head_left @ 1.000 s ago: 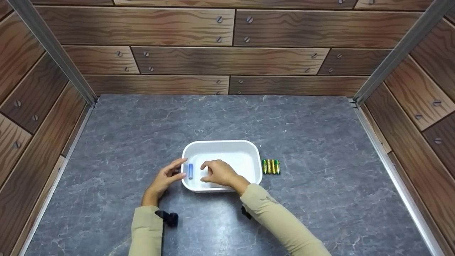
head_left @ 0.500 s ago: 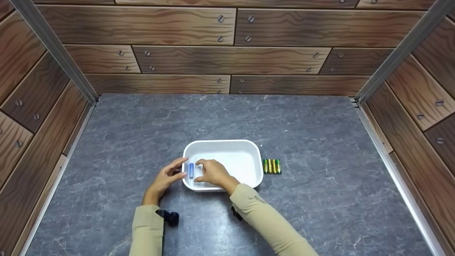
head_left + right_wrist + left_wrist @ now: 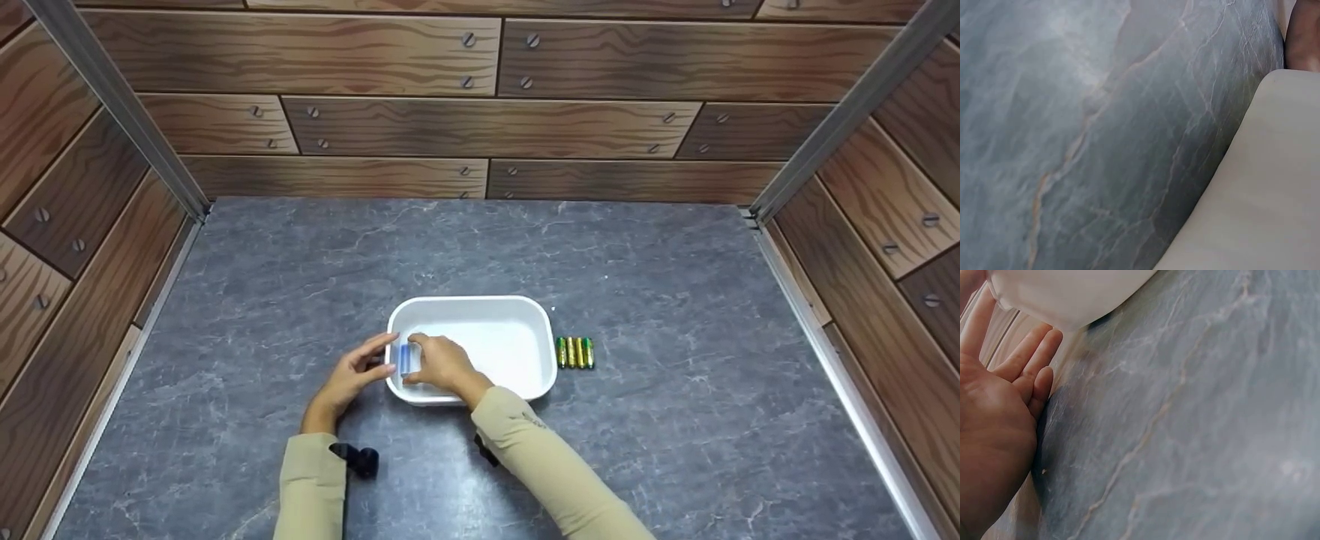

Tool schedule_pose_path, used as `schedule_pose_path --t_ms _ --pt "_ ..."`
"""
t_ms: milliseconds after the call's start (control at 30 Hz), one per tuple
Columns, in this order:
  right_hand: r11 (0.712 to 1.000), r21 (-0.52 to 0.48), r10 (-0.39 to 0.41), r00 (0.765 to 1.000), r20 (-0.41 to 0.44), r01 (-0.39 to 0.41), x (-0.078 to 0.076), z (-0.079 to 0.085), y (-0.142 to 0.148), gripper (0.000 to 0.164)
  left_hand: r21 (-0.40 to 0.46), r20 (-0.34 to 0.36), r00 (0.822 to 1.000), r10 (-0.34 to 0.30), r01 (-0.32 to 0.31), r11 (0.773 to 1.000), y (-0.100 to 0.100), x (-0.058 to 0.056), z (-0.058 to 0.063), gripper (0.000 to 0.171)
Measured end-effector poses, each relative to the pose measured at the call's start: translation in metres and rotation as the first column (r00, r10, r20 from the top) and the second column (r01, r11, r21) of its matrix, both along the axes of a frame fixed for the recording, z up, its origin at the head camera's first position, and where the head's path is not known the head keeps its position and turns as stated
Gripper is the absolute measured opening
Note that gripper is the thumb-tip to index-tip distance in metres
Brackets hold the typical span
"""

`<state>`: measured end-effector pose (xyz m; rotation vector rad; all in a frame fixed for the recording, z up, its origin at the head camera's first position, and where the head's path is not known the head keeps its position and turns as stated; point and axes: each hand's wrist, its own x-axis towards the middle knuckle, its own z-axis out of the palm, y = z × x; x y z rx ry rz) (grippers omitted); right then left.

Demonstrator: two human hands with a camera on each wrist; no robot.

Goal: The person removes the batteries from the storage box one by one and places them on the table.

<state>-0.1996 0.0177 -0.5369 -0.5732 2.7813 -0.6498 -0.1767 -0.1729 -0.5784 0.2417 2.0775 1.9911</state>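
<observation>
A white tray (image 3: 480,298) lies on the table, and a small blue cylinder (image 3: 405,359), about as long as the nearby batteries, lies in its left end. My left hand (image 3: 351,381) is at the tray's left rim, thumb and fingertips touching it. In the left wrist view its fingers are extended beside the white tray wall (image 3: 1067,295). Inside the tray, my right hand (image 3: 444,365) spreads thumb and forefinger around the two ends of the blue cylinder. Whether they touch it is too small to tell. The right wrist view shows mostly tray wall (image 3: 1264,185).
Several green and gold batteries (image 3: 575,352) stand in a row just right of the tray. Grey marbled tabletop (image 3: 300,262) surrounds it, with wood-patterned walls (image 3: 487,127) at the back and sides.
My right hand has moved left across the tray to the blue cylinder, and its thumb and forefinger have spread wider. My left hand has stayed at the rim.
</observation>
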Motion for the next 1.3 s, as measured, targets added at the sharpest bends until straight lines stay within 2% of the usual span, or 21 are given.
schedule_pose_path --t_ms 567,833,1300 --pt "0.999 0.033 -0.011 1.000 0.004 0.011 0.0005 -0.0017 -0.0036 0.058 -0.009 -0.005 1.000 0.016 -0.016 1.000 0.0018 -0.0004 0.0005 0.057" --pt "0.998 0.059 0.024 0.999 -0.029 -0.022 0.0014 -0.0008 -0.0035 0.056 -0.011 0.001 1.000 0.019 -0.019 1.000 0.0000 -0.0003 -0.0001 0.057" --pt "0.996 0.067 0.060 0.998 -0.031 -0.058 -0.0009 0.0076 0.0049 0.058 0.011 0.002 1.000 -0.003 0.003 1.000 -0.0002 -0.0006 -0.0010 0.058"
